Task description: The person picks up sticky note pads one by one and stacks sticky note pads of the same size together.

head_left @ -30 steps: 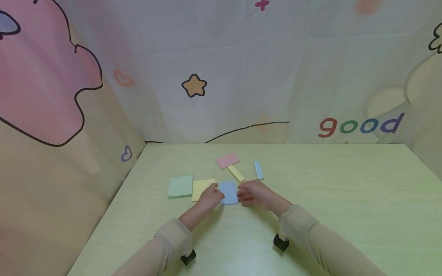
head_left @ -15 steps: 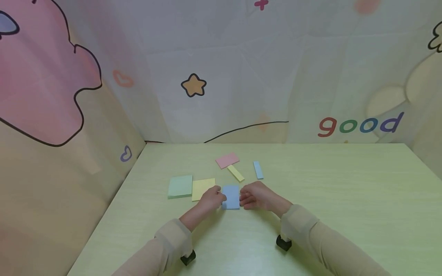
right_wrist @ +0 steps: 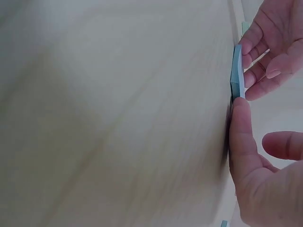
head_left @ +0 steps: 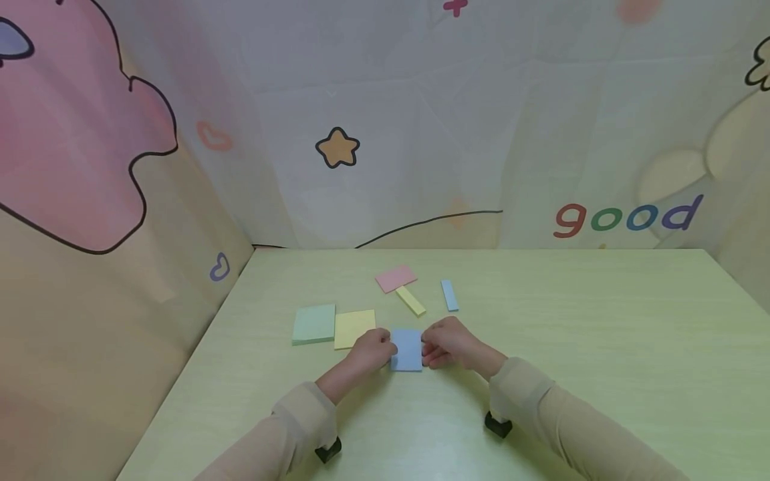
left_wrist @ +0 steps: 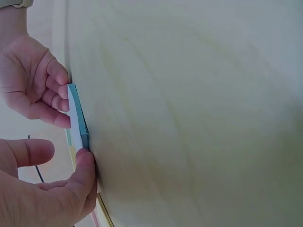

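Note:
A blue pad of sticky notes (head_left: 407, 351) lies on the table between both hands. My left hand (head_left: 371, 350) touches its left edge with the fingertips. On the opposite edge rest the fingertips of my right hand (head_left: 451, 344). The left wrist view shows the pad's thin side (left_wrist: 81, 116) with the left thumb (left_wrist: 35, 152) held away from it. In the right wrist view the right thumb (right_wrist: 284, 144) is likewise apart, and the right index finger meets the pad's end (right_wrist: 236, 78).
Left of the hands lie a green sticky-note pad (head_left: 313, 325) and a yellow one (head_left: 353, 324) side by side. Behind are a pink pad (head_left: 396, 279), a narrow yellow strip pad (head_left: 411, 301) and a narrow blue strip pad (head_left: 449, 295). A printed cloth (head_left: 409, 167) hangs behind the table.
The blue pad has slid a little to the right and toward me, leaving a wider gap from the yellow pad. Both hands have moved along with it. The other pads stay put.

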Tool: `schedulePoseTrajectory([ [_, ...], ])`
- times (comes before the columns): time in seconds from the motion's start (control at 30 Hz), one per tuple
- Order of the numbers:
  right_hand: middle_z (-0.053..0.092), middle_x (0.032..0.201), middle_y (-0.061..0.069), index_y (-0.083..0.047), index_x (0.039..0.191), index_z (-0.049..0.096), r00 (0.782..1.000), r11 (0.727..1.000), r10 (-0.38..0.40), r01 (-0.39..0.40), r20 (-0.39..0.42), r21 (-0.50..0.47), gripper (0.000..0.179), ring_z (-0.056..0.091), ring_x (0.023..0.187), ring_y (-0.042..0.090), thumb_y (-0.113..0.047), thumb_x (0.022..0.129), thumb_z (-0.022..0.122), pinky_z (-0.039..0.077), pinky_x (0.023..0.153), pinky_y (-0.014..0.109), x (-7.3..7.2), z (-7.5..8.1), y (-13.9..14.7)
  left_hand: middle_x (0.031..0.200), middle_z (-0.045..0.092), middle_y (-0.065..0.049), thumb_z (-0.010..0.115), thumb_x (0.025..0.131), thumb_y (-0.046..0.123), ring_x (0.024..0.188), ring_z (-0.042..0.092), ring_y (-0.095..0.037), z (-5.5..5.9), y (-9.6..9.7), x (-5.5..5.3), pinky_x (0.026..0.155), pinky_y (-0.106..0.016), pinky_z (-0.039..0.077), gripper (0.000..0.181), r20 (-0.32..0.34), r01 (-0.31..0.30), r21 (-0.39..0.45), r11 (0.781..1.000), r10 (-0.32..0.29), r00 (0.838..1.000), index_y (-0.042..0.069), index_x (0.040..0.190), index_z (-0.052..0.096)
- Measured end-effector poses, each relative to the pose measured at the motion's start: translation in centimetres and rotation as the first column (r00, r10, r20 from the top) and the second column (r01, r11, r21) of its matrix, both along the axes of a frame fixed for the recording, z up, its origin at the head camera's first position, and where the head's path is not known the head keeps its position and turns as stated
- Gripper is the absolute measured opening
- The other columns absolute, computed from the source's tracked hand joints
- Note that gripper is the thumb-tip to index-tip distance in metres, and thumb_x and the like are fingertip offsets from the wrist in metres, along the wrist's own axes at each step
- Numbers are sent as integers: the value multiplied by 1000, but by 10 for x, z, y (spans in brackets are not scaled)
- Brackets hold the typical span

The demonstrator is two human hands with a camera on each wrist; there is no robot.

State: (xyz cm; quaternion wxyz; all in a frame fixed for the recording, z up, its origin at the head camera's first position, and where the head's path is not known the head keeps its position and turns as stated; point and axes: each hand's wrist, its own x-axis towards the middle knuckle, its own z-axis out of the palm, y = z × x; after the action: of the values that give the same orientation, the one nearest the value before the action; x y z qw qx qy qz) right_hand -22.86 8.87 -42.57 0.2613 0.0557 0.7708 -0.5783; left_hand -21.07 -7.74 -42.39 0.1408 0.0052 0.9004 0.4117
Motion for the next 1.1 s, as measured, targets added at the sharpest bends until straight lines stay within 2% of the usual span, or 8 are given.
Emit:
schedulePoseTrajectory([
  [0.07,58,66,8,6,85,58,1000,1000,3,-3,-4,10,19,57,52,13,-9,86,47,50,51,25,0,0,0,71,50,-5,50,80,7,61,42,-14,0,0,0,51,-22,35,10,22,-10,12,1000,9,1000,-1,79,55],
  [0.17,58,67,9,5,85,59,1000,1000,6,-6,-2,26,18,57,51,13,-9,85,47,50,51,25,1,-1,1,94,58,-12,51,81,8,70,50,-15,-2,0,0,58,-22,43,30,62,-29,41,999,26,998,-6,107,57],
  [0.2,59,67,9,5,86,59,1000,1000,3,-3,2,31,18,57,51,14,-9,85,48,50,51,25,1,-1,1,98,59,-13,52,82,8,71,52,-14,-2,0,0,60,-22,45,34,74,-34,52,998,30,997,-7,112,55],
  [0.4,59,69,10,4,87,58,1000,999,4,-5,12,53,17,56,52,14,-8,86,47,50,50,25,3,-1,3,94,61,-14,52,83,9,64,54,-12,-3,-1,0,61,-24,48,34,101,-24,86,996,15,995,-7,112,55],
  [0.63,59,74,11,5,93,58,1000,998,10,-11,14,56,19,56,53,14,-8,84,47,50,52,26,8,5,6,97,61,-14,50,85,10,67,56,-13,-3,0,1,64,-26,50,33,146,-10,135,991,-10,989,-8,113,54],
  [0.83,59,77,11,5,97,57,999,998,15,-17,30,68,21,55,54,14,-9,85,47,50,53,26,11,8,11,98,60,-16,49,85,9,71,58,-14,-1,3,4,66,-27,51,33,172,-4,188,982,-29,985,-9,113,52],
  [1.1,59,78,11,5,97,56,998,996,26,-30,50,82,21,56,55,14,-10,86,47,51,55,26,16,8,22,100,59,-16,50,84,7,72,59,-15,0,13,11,67,-28,51,33,189,-21,229,973,-23,982,-10,113,52],
])
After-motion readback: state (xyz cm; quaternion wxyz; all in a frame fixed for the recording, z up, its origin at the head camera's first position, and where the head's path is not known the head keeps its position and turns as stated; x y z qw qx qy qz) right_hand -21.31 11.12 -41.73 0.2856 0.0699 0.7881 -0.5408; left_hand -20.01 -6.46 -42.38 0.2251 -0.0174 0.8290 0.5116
